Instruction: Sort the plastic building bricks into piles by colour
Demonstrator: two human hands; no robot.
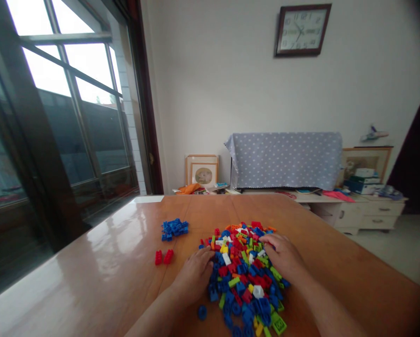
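A large heap of mixed toy bricks [243, 269] in blue, red, green, white, yellow and orange covers the middle of the wooden table. My left hand [195, 271] rests against the heap's left side, its fingers bent; whether anything is under them is hidden. At the upper right of the heap, my right hand [280, 250] touches the bricks with its fingers apart and nothing visible in them. Left of the heap lies a small pile of blue bricks [174, 229]. Nearer to me are two red brick pieces, one [158, 257] beside the other [168, 256].
The wooden table [104, 276] stretches to both sides. A blue round piece [202, 312] lies by my left forearm. A white sheet [148, 199] is at the far left corner. Behind stand a low cabinet [374, 217] and a cloth-covered object [287, 159].
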